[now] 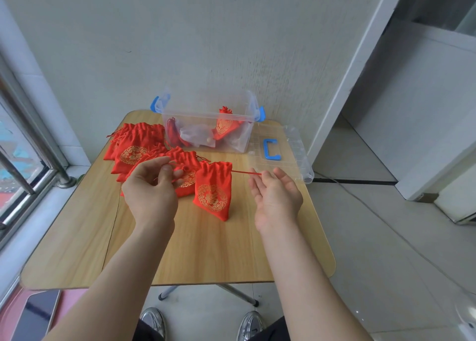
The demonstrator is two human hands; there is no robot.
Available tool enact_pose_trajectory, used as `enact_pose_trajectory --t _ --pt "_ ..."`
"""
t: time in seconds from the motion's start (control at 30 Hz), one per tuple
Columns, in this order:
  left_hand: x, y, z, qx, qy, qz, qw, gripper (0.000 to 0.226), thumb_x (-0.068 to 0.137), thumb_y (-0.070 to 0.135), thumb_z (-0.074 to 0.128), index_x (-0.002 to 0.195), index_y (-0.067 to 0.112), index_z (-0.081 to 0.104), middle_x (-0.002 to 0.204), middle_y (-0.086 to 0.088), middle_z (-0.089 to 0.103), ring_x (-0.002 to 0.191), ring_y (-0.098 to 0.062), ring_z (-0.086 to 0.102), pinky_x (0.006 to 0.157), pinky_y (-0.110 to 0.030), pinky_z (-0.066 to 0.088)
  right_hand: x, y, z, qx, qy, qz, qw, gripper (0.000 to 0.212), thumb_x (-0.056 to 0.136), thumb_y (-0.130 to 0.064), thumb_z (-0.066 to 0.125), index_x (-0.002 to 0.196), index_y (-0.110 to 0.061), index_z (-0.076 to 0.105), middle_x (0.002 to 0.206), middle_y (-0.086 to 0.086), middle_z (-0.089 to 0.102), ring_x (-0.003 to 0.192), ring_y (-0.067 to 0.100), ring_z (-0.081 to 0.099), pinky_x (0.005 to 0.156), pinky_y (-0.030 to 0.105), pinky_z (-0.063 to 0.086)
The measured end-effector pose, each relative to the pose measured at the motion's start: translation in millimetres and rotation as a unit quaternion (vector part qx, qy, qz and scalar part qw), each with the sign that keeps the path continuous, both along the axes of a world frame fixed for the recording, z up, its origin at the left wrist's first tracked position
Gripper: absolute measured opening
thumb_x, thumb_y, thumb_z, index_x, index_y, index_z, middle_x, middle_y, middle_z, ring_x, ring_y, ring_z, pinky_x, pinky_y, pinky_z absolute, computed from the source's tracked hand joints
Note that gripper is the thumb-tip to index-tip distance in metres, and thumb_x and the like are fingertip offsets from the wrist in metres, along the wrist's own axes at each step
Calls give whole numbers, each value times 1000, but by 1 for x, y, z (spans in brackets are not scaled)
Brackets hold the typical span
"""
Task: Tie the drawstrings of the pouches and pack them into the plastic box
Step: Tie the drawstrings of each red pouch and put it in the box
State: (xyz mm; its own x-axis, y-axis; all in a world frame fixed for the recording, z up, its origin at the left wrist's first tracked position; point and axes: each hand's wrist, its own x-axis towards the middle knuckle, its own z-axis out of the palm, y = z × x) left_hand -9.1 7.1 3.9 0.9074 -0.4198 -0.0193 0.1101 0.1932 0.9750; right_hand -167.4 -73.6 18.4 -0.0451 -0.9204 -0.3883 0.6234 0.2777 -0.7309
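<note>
Two hands on one red pouch [212, 194] | left hand [149, 186] pinches left cord [177, 164] | right hand [275, 196] nearly flat, hold on taut right cord [244, 172] unclear

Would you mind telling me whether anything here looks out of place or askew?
Only the lid: it lies right of the box with its corner hanging past the table's edge, so it might slip off. Nothing looks spilled or damaged.

Two bare forearms [123, 276] noted; metallic silver shoes [251, 324] at six o'clock, dark trousers [273, 334] adjoining them at the lower edge
</note>
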Motion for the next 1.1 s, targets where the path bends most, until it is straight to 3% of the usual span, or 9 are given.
enact_pose_trajectory --t 0.2,0.37,0.47,0.6,0.77,0.83,0.93,1.1 --pt "5 -2 -3 -26 45 21 998 13 110 4 48 114 13 56 107 -17 76 85 -24 80 81 -40 65 4 3 6 20 -41 3 999 27 103 15 50 118 -8 53 120 26 63 92 36 80 95 51 63" --pt "7 -3 0 -47 90 22 995 16 113 7 42 126 11 49 108 -16 74 79 -21 80 75 -33 65 5 4 11 40 -65 -9 997 38 104 18 37 126 -13 42 115 27 54 88 41 80 90 54 64" --pt "7 -4 1 -62 110 15 992 17 113 8 40 128 12 46 110 -16 74 80 -22 80 74 -32 65 8 4 10 49 -61 -25 997 38 104 18 37 127 -12 42 111 24 56 83 35 81 80 48 66" --pt "-1 -5 7 -86 140 -43 985 22 114 7 33 135 9 39 113 -21 72 89 -27 81 81 -38 66 11 2 3 47 -41 -19 998 34 99 18 41 109 -14 47 95 15 62 54 16 66 57 29 59" --pt "-1 -3 13 -81 221 -159 959 25 110 -1 34 133 6 41 106 -23 75 90 -32 81 80 -43 66 4 -1 4 -10 14 146 989 24 100 7 56 99 -18 54 81 7 65 50 11 51 45 23 42" --pt "2 -2 11 -45 227 -197 953 18 110 1 38 120 10 50 92 -12 73 72 -23 78 68 -38 66 4 1 6 -13 50 227 973 24 97 6 57 100 -17 56 78 7 63 48 12 49 41 22 36" --pt "5 0 3 35 208 -251 945 14 111 7 41 115 15 51 70 -3 61 53 -16 57 55 -32 57 4 6 7 -21 164 344 924 22 94 7 56 106 -12 58 75 8 61 46 12 47 40 22 33" --pt "5 5 -2 159 125 -314 928 15 109 8 45 114 15 56 72 -3 59 51 -13 42 50 -29 47 5 20 -2 -36 370 475 798 23 93 12 49 106 -2 62 88 21 67 55 26 69 51 35 59"
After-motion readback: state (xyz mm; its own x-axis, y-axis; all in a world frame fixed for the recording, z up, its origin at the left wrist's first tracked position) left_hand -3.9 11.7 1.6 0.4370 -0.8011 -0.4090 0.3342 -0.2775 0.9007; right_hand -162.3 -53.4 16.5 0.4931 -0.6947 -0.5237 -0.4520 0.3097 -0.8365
